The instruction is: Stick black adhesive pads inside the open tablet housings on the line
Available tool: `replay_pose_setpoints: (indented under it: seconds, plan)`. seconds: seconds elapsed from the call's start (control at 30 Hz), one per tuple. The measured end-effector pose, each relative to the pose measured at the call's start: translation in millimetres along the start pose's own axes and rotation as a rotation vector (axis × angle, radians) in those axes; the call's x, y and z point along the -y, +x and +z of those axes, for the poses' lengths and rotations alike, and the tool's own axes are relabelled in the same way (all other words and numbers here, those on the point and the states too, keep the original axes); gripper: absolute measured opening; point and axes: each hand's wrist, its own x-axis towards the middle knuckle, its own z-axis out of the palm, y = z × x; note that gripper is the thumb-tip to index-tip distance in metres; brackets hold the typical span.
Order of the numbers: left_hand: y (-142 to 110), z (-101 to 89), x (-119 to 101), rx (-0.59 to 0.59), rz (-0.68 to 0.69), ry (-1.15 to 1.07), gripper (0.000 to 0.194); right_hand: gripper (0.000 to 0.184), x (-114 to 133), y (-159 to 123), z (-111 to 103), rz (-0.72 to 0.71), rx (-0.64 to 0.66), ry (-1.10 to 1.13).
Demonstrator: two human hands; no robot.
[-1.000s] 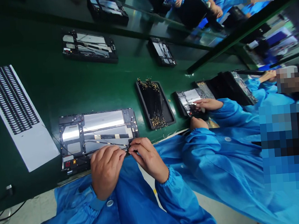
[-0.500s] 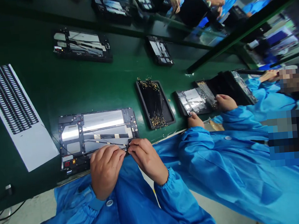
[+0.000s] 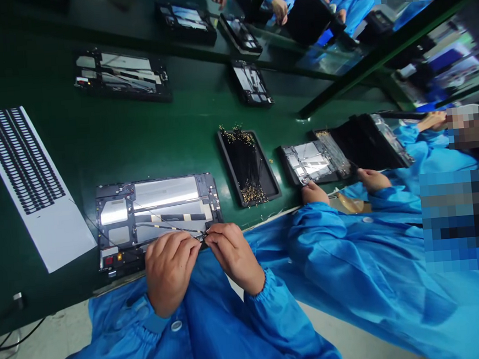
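Observation:
An opened tablet with its inner parts bare [image 3: 166,191] lies on the green bench in front of me. At its lower right corner both hands meet, fingertips almost touching. My left hand [image 3: 171,268] is closed in a pinch over the near edge. Opposite it, my right hand [image 3: 234,254] pinches at the same corner. Between the fingertips is a tiny dark piece, too small to name. A thin black wire [image 3: 87,216] trails from the tablet's left side toward a white sheet of black-and-white stickers [image 3: 68,240].
Right of the tablet stands a black tray [image 3: 273,185] of thin black cables with gold ends. Further right, a co-worker's hands [image 3: 315,193] are at another opened tablet [image 3: 310,160]. More opened tablets [image 3: 123,75] lie toward the back. A green frame bar [image 3: 379,58] crosses the right side.
My hands stay pinched at the same corner, barely moved. The co-worker's farther hand has shifted right, away from their tablet. Another person's hand has appeared at the top.

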Motion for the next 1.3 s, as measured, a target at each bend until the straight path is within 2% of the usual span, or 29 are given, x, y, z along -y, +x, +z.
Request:
replay_pose_setpoints:
  seconds: [0.23, 0.37, 0.43, 0.57, 0.7, 0.83, 1.03, 1.17, 1.23, 1.3]
  plan:
    - [1, -1.4, -2, 0.016, -0.003, 0.009, 0.003, 0.013, -2, 0, 0, -0.008, -0.017, 0.027]
    - [-1, -0.5, 1, -0.010, 0.019, -0.010, 0.004, 0.023, -3, -8, 3, 0.032, -0.096, 0.070]
    - [-5, -0.4, 6, -0.014, 0.066, -0.035, 0.006, 0.031, -5, -16, 5, 0.014, -0.123, 0.074]
    - [-16, -1.3, 22, 0.011, 0.252, -0.035, 0.021, 0.051, -7, -32, 11, -0.079, -0.107, 0.005]
    - [-22, -1.6, 29, 0.062, 0.329, 0.072, 0.033, 0.058, -6, -33, 16, -0.123, -0.114, -0.098]
    - [-18, -3.4, 23, 0.094, 0.291, 0.088, 0.034, 0.054, -2, -26, 15, -0.100, -0.147, -0.102]
    - [5, -10.5, 11, 0.156, 0.058, -0.070, 0.017, 0.025, -3, -12, 14, 0.045, -0.177, 0.064]
    - [8, -15.7, 11, 0.174, 0.023, -0.123, 0.016, 0.012, 1, -5, 17, 0.134, -0.183, 0.151]
    - [4, -22.7, 13, 0.169, 0.053, -0.153, 0.019, 0.011, 1, -3, 15, 0.183, -0.165, 0.231]
    - [-2, -34.5, 19, 0.094, 0.060, -0.134, 0.024, 0.022, -2, -4, 11, 0.215, -0.194, 0.298]
